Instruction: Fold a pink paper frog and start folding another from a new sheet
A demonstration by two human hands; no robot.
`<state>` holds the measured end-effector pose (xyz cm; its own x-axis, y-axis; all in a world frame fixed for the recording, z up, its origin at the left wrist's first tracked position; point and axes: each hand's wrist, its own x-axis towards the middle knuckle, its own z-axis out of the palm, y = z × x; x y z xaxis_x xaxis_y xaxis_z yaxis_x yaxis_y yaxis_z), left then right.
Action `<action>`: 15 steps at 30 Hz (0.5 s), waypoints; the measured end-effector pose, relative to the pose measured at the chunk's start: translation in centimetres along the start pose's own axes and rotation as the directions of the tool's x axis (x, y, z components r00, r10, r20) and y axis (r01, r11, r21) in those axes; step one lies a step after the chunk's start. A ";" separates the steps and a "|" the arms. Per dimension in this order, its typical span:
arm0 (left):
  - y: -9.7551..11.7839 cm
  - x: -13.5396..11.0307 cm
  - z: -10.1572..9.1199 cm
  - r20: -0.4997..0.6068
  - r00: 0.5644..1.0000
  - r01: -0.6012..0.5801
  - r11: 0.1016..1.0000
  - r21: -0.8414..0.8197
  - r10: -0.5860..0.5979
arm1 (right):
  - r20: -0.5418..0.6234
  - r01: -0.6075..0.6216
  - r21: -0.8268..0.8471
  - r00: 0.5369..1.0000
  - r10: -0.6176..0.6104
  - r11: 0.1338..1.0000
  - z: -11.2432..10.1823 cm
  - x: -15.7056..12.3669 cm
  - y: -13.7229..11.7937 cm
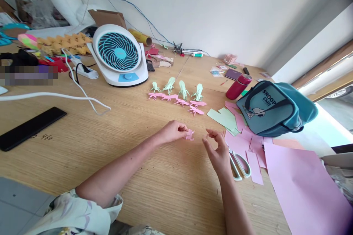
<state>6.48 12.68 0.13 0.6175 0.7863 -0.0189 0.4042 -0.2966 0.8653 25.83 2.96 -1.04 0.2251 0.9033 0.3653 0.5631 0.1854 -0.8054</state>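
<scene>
Light wooden table (154,191) against a plain white wall (220,3), with daylight coming in from the right edge. At the back of the table stand a white desk fan with a teal grille (118,53) and a white power strip (85,72), and a white cable (55,96) loops across the left. A flat black bar (30,127) lies near the left edge. Mid-table there is a row of green origami figures (176,89), with a row of pink origami figures (176,100) just in front of it. To the right are a red bottle (238,86), a teal Snoopy bag (275,108), green paper pieces (224,118) and a large pink paper sheet (303,187). The left hand (173,132) pinches a small pink folded paper (189,134) at its fingertips, low over the table, in front of the origami rows and well apart from them. The right hand (217,150) is just right of the small pink folded paper, not touching it, fingers loosely spread and curled, palm facing left, holding nothing. White-handled scissors (239,163) lie flat just beside the right hand, on its outer side, partly over pink paper strips. The small pink folded paper sits between the two hands, closer to the left.
</scene>
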 end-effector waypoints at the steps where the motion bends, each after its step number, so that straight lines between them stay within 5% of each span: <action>1: -0.4 0.2 0.0 -0.020 1.000 0.016 1.000 0.010 -0.015 | -0.016 -0.025 0.005 1.000 0.026 1.000 -0.1 0.0 0.2; 15: -2.9 -1.9 -1.4 -0.324 0.945 0.025 0.976 0.216 0.047 | -0.028 -0.064 0.024 0.998 0.064 0.998 0.8 -0.6 1.7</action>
<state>3.16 12.84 -1.67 0.3839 0.9046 0.1854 0.5562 -0.3868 0.7356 26.06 3.02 -3.02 0.2829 0.9022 0.3257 0.5282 0.1369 -0.8380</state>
